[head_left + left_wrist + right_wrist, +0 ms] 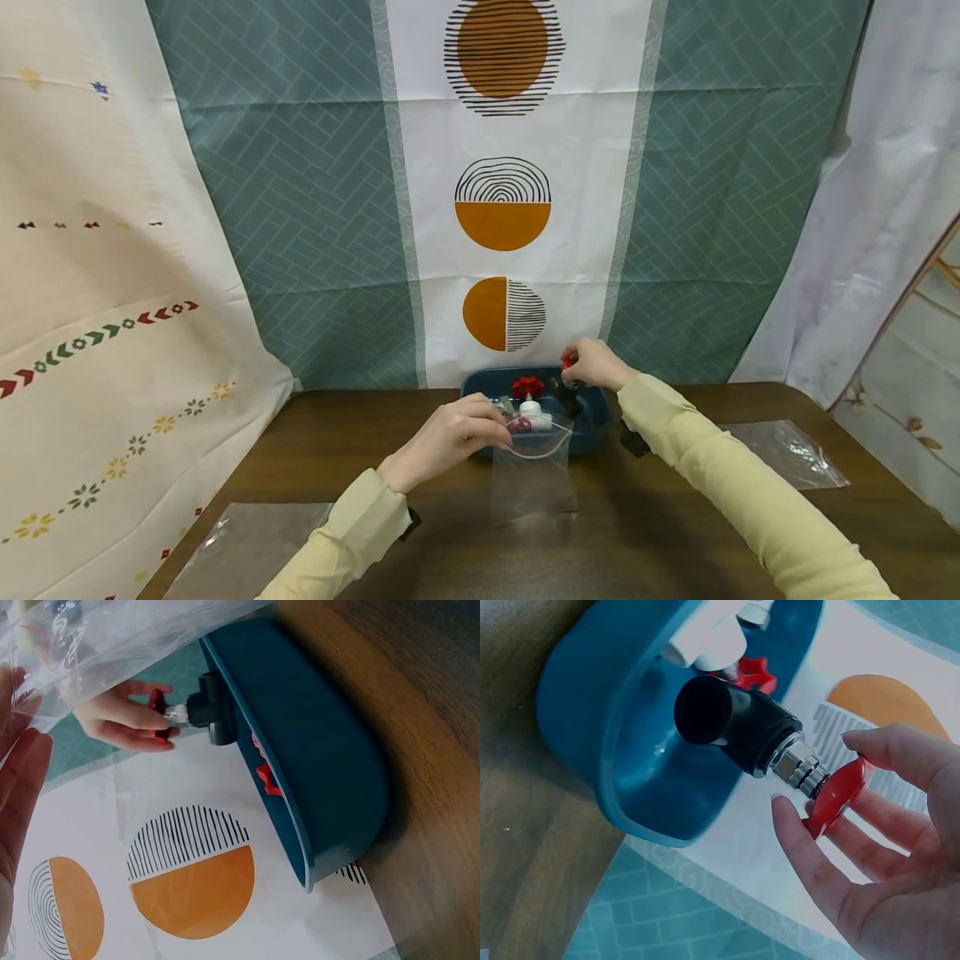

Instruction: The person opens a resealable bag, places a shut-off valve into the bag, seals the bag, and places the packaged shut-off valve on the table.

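Observation:
By its red handwheel my right hand grips a black valve with a chromed stem. In the right wrist view the valve is tilted, its round opening toward the camera, over the blue bin. My left hand pinches the top edge of a clear zip bag, which hangs in front of the bin. The bag's mouth gapes a little, and I see nothing inside it. Inside the bin lies a white valve with a red handwheel, along with other red and metal-coloured parts, partly hidden.
One flat clear bag lies at the left of the brown table, another clear bag at the right. Just behind the bin hangs a patterned cloth. Another cloth hangs along the left side.

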### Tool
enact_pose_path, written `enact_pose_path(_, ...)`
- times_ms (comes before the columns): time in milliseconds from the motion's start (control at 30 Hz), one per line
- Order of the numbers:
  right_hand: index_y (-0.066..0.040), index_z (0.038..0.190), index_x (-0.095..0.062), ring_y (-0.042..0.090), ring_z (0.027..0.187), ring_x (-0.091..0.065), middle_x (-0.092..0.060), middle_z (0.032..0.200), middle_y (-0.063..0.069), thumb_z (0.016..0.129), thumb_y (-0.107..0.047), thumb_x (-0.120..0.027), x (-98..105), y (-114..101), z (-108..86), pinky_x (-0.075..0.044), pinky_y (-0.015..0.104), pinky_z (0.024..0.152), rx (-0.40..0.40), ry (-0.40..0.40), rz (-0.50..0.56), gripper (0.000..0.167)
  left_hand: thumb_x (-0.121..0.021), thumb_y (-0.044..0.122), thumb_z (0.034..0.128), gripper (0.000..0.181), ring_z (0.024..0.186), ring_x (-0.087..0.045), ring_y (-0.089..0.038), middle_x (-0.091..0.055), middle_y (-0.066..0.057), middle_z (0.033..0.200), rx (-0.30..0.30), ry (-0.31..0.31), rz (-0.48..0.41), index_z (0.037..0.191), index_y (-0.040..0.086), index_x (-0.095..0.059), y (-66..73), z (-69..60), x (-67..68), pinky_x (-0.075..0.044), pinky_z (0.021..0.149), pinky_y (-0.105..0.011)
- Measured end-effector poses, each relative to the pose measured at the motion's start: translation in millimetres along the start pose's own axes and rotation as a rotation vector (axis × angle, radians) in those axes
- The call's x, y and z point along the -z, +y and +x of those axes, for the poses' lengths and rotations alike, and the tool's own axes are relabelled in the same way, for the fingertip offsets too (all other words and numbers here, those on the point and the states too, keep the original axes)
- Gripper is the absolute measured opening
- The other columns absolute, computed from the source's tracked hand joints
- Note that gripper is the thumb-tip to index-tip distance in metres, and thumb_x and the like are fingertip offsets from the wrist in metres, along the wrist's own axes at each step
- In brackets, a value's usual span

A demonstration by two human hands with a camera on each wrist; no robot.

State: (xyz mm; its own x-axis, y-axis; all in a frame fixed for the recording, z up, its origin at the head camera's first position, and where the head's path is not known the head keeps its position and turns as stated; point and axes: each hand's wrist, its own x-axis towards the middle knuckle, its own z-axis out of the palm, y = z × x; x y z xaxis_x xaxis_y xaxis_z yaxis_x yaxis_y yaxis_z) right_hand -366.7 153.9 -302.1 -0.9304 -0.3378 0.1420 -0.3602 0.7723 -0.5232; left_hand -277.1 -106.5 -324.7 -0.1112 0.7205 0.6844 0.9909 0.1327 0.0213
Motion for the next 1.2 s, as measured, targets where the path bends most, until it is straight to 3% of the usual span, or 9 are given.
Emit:
enact_pose_path(233,0.006,0.106,-0.06,0.018,0.065,-0.057,-0.06,0.087,0.011,0.078,-0.006,-0.064,15,-3,-11.6,-0.05,0.029,0.056,0.019,0.006,0.068,0.031,-0.072,0.008,0.0749,0.013,0.085,-0.048,-0.004,-0.058,0.008,0.089,-0.004,-0.016,-0.002,0.086,0.013,-0.07,-0.2,2.2,-1.0,-0.042,0.074,-0.015)
enact_pose_path(467,0.003,0.103,-0.062,0.017,0.064,-0.055,-0.059,0.084,0.009,0.078,-0.007,-0.064,27,-8,-17.6,-0.05,0.029,0.057,0.061,0.015,0.05,0.026,-0.074,0.007,0.0721,0.015,0.085,-0.049,-0.004,-0.058,0.007,0.088,0.005,-0.011,-0.011,0.086,0.012,-0.07,0.4,4.5,-2.4,-0.042,0.073,-0.014)
enact_pose_path(700,0.003,0.11,-0.06,0.021,0.064,-0.056,-0.059,0.089,0.012,0.08,-0.008,-0.064,39,-17,-23.9,-0.049,0.028,0.057,0.081,0.019,0.076,0.033,-0.075,0.006,0.07,0.017,0.085,-0.049,-0.004,-0.059,0.006,0.089,0.011,-0.004,-0.001,0.086,0.011,-0.071,0.5,5.1,-2.5,-0.042,0.074,-0.015)
enact_pose_path(1000,0.002,0.113,-0.059,0.019,0.069,-0.059,-0.059,0.089,0.012,0.081,-0.009,-0.066,58,-27,-31.9,-0.05,0.032,0.061,0.154,0.029,0.119,0.034,-0.075,0.004,0.0692,0.02,0.085,-0.049,-0.004,-0.059,0.007,0.09,0.028,-0.013,-0.025,0.087,0.012,-0.07,-2.6,4.4,-3.5,-0.043,0.074,-0.016)
enact_pose_path(1200,0.0,0.112,-0.059,0.019,0.069,-0.061,-0.059,0.1,0.014,0.081,-0.01,-0.068,69,-35,-36.6,-0.051,0.032,0.062,0.213,0.022,0.172,0.034,-0.075,0.003,0.0692,0.021,0.086,-0.049,-0.004,-0.058,0.007,0.091,0.025,-0.014,-0.03,0.087,0.011,-0.07,-5.2,5.1,-5.0,-0.043,0.074,-0.016)
